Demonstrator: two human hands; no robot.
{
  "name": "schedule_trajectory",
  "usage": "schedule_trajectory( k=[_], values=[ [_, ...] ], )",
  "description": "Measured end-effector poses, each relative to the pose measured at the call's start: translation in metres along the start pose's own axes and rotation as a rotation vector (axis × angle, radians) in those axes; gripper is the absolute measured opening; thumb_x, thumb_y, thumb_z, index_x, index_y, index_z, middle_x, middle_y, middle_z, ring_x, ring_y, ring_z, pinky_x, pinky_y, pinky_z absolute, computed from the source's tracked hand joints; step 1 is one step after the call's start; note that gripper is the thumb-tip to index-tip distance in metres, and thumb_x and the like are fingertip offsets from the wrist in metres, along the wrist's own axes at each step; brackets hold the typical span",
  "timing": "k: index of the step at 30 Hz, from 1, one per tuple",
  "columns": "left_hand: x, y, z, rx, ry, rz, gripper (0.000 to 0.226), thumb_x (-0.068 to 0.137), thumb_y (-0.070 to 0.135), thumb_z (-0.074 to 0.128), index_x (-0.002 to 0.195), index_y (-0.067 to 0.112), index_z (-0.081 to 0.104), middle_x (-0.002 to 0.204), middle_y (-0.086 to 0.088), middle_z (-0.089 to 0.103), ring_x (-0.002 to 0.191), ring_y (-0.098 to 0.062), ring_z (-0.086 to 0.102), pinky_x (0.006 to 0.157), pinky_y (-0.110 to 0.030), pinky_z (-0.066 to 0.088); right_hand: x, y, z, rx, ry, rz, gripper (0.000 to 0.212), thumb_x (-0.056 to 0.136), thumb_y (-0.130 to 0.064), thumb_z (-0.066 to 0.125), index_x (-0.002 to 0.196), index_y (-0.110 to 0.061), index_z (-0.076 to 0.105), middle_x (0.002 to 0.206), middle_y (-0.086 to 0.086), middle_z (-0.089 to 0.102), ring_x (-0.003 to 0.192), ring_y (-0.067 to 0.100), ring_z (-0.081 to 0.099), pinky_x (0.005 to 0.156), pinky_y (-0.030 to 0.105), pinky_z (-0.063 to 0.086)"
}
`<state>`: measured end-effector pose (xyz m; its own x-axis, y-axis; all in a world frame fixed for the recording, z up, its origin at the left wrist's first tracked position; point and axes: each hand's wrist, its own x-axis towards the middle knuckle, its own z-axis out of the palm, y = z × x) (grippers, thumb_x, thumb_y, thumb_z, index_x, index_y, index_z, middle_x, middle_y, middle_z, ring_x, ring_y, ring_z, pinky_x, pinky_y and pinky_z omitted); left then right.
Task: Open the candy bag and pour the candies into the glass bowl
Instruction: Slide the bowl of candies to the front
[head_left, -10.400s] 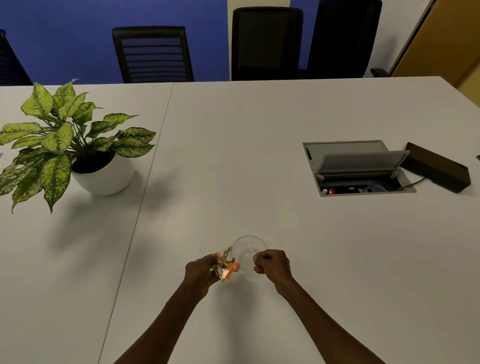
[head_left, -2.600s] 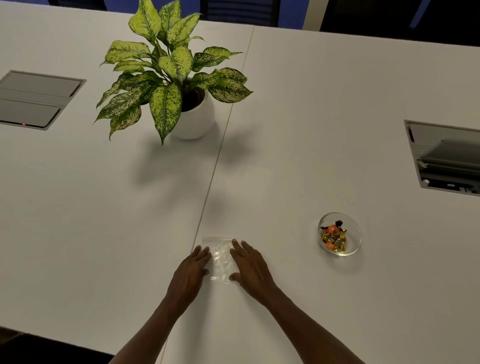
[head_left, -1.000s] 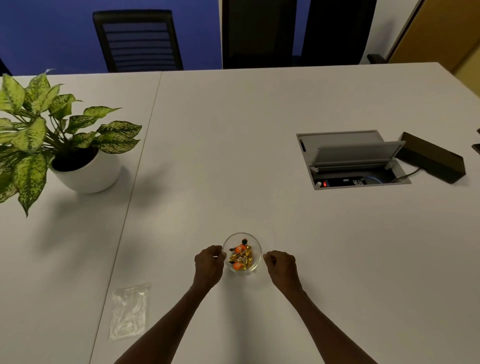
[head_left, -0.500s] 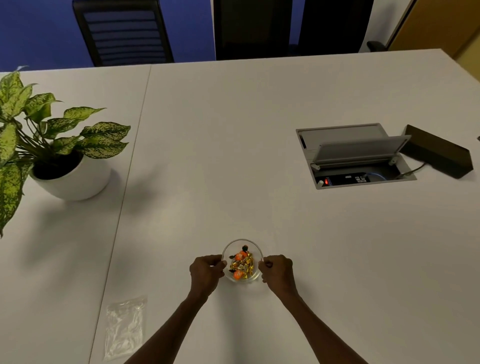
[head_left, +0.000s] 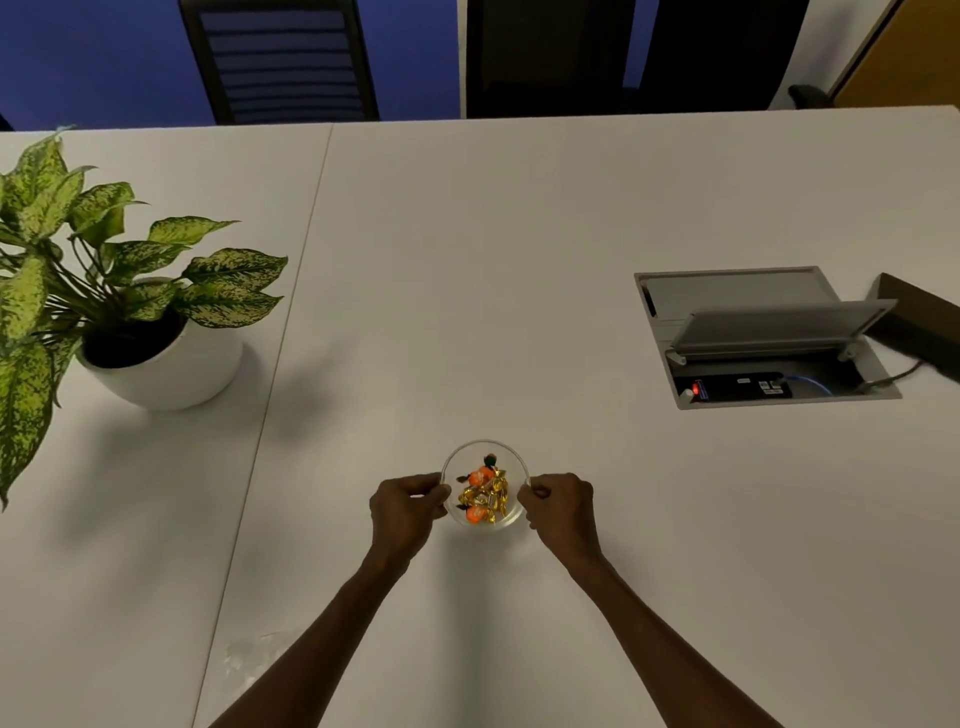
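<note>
Clear plastic, crumpled and flat, is seen nearest the viewer: the emptied candy bag (head_left: 254, 656) lies on the white table (head_left: 519, 291) by the left forearm, partly hidden behind it and well apart from the bowl. Further out, the glass bowl (head_left: 511, 462) is gripped at its rim by 2 hands, the left hand (head_left: 402, 512) closed on the left edge and the right hand (head_left: 561, 509) closed on the right edge, each with fingers curled against the glass. Whether the bowl rests on the table or is lifted just off it cannot be told. Inside the bowl the candies (head_left: 483, 493) are heaped, some in gold wrappers and 2 in orange ones with dark twisted ends; no writing on the wrappers can be read. A seam (head_left: 291, 322) between 2 tabletops runs away to the left of the bowl. Beyond it, at the left, a potted plant (head_left: 104, 270) with speckled green leaves stands in a white pot. At the right, a recessed cable box (head_left: 763, 343) is set into the table with its grey lid propped up, a red light and small white labels showing inside, too small to be read. A dark flat box (head_left: 924, 322) lies just beside it. At the far edge, black chairs (head_left: 280, 57) are lined against a blue wall.
</note>
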<state>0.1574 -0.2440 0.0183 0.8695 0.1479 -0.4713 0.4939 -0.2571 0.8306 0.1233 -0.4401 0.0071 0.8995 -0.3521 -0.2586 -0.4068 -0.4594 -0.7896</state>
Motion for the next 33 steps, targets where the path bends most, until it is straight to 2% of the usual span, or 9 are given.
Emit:
schedule_trajectory(
  k=[2, 6, 10, 14, 20, 25, 29, 33],
  values=[
    [0.016, 0.007, -0.005, -0.022, 0.016, 0.001, 0.025, 0.080, 0.003, 0.076, 0.105, 0.000, 0.074, 0.092, -0.012, 0.076, 0.061, -0.012, 0.074, 0.056, -0.016, 0.058, 0.016, -0.012, 0.007, 0.003, -0.012, -0.017, 0.029, 0.080, -0.004, 0.066, 0.055, 0.008, 0.058, 0.048, 0.021, 0.060, 0.043, 0.023, 0.063, 0.047, 0.040, 0.058],
    [0.053, 0.018, -0.015, -0.057, 0.055, 0.011, 0.025, 0.080, 0.004, 0.076, 0.104, 0.001, 0.074, 0.095, -0.015, 0.077, 0.073, -0.025, 0.076, 0.067, -0.028, 0.063, 0.052, -0.032, 0.024, -0.010, -0.025, -0.067, 0.030, 0.081, -0.004, 0.065, 0.056, 0.009, 0.057, 0.049, 0.022, 0.059, 0.043, 0.027, 0.063, 0.048, 0.045, 0.059],
    [0.083, 0.029, -0.018, -0.079, 0.080, 0.016, 0.025, 0.079, 0.003, 0.076, 0.104, 0.000, 0.074, 0.095, -0.016, 0.076, 0.073, -0.027, 0.075, 0.072, -0.034, 0.063, 0.083, -0.048, 0.035, -0.048, -0.022, -0.112, 0.031, 0.082, -0.005, 0.062, 0.060, 0.015, 0.054, 0.056, 0.034, 0.058, 0.060, 0.049, 0.062, 0.053, 0.053, 0.056],
    [0.116, 0.039, -0.016, -0.093, 0.087, 0.017, 0.025, 0.080, 0.000, 0.074, 0.104, -0.003, 0.073, 0.097, -0.020, 0.076, 0.075, -0.029, 0.074, 0.076, -0.038, 0.062, 0.113, -0.060, 0.046, -0.068, -0.019, -0.130, 0.032, 0.086, -0.006, 0.061, 0.064, 0.016, 0.057, 0.059, 0.033, 0.061, 0.061, 0.048, 0.064, 0.057, 0.055, 0.057],
    [0.150, 0.050, -0.008, -0.106, 0.092, 0.018, 0.027, 0.081, -0.002, 0.073, 0.107, -0.007, 0.071, 0.099, -0.022, 0.074, 0.074, -0.028, 0.072, 0.061, -0.023, 0.062, 0.147, -0.065, 0.057, -0.072, -0.002, -0.131, 0.033, 0.086, -0.005, 0.061, 0.061, 0.015, 0.054, 0.058, 0.033, 0.059, 0.061, 0.049, 0.063, 0.055, 0.054, 0.057],
    [0.173, 0.057, -0.002, -0.144, 0.100, -0.003, 0.027, 0.082, -0.003, 0.072, 0.109, -0.007, 0.070, 0.101, -0.023, 0.073, 0.079, -0.031, 0.072, 0.076, -0.038, 0.061, 0.172, -0.068, 0.064, -0.084, -0.007, -0.140, 0.035, 0.087, -0.006, 0.060, 0.061, 0.016, 0.052, 0.058, 0.035, 0.057, 0.062, 0.052, 0.063, 0.055, 0.055, 0.056],
    [0.188, 0.060, -0.001, -0.149, 0.120, 0.002, 0.025, 0.081, -0.002, 0.072, 0.106, -0.006, 0.071, 0.098, -0.021, 0.074, 0.073, -0.026, 0.070, 0.075, -0.036, 0.061, 0.186, -0.072, 0.071, -0.080, -0.012, -0.156, 0.035, 0.088, -0.006, 0.059, 0.062, 0.016, 0.053, 0.058, 0.035, 0.057, 0.063, 0.052, 0.062, 0.056, 0.058, 0.054],
    [0.199, 0.060, -0.002, -0.140, 0.132, 0.001, 0.025, 0.082, -0.001, 0.073, 0.107, -0.006, 0.071, 0.099, -0.020, 0.074, 0.078, -0.028, 0.072, 0.080, -0.039, 0.060, 0.195, -0.076, 0.076, -0.073, -0.017, -0.157, 0.034, 0.087, -0.006, 0.059, 0.063, 0.016, 0.052, 0.060, 0.035, 0.058, 0.064, 0.052, 0.062, 0.058, 0.058, 0.055]
  ],
)
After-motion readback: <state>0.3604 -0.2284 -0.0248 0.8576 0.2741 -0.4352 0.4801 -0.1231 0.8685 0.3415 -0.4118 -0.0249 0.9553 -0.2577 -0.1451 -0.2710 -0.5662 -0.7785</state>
